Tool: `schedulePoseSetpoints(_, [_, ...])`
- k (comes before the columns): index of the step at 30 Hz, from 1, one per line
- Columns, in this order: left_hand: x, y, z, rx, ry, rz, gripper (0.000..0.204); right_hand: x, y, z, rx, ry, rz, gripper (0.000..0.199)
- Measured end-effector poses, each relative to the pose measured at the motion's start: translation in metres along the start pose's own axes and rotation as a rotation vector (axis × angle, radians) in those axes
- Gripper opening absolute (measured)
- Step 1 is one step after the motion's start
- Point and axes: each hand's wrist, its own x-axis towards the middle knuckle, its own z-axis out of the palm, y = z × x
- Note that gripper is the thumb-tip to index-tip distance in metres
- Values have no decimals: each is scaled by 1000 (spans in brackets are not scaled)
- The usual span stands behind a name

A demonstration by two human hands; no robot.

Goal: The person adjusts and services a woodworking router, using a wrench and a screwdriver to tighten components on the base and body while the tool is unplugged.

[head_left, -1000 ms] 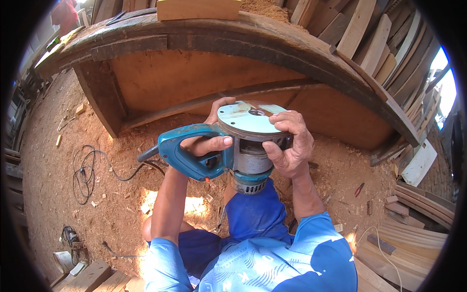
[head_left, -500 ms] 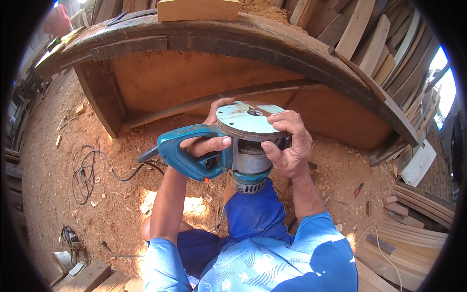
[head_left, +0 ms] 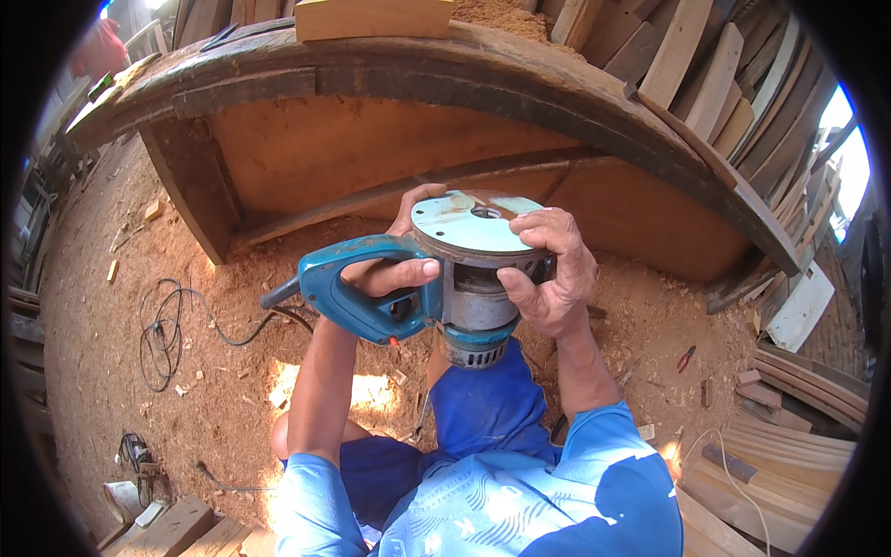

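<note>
Beyond both hands stands the biggest thing in view, a heavy wooden bench (head_left: 390, 70) with a dark, worn top edge and an open plywood-backed space beneath it; a pale wood block (head_left: 371, 17) lies on its top. Stacked planks (head_left: 705, 65) lean behind and to the right of it. Below the hands the floor (head_left: 186, 390) is covered in sawdust and small offcuts.

Held between the hands, in front of the person's chest and above the blue-clad knees, is a blue electric router (head_left: 436, 288), turned so its round pale base plate (head_left: 473, 223) faces up. The left hand (head_left: 390, 274) is wrapped around the blue handle, thumb lying along its top. The right hand (head_left: 548, 278) is closed around the metal motor body just under the base plate, fingers curled over the plate's rim.

A black power cord (head_left: 176, 325) runs from the handle's end and lies in loops on the floor to the left of the left hand. A small pair of red-handled pliers (head_left: 687, 357) lies in the sawdust to the right of the right hand.

The risks, as I judge them: the right fingertips sit close to the plate's centre opening, where the cutter would be, and the left hand grips the handle near the switch, so an accidental start could injure the fingers. The looped cord could snag a foot.
</note>
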Motion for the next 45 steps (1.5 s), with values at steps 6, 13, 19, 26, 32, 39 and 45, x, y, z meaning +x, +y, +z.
schedulePoseSetpoints(6, [0,-10,-7,-47,-68,62,105,0,2,-1,-1,-9,-8,40])
schedulePoseSetpoints(13, [0,-13,-9,-47,-59,43,108,-1,2,1,5,-3,-3,40])
schedulePoseSetpoints(19, [-1,-5,-5,-44,-47,20,109,-3,3,0,-4,-10,-1,42])
schedulePoseSetpoints(26, [0,-12,-9,-56,-87,87,110,1,0,0,2,-19,1,40])
schedulePoseSetpoints(32, [-2,-4,-7,-51,-82,57,107,3,-2,-1,13,-32,2,39])
schedulePoseSetpoints(39, [-5,-5,-8,-67,-63,30,108,3,-1,1,2,-48,10,38])
schedulePoseSetpoints(45, [-3,0,-5,-61,-65,19,110,2,-2,-2,1,-29,1,38])
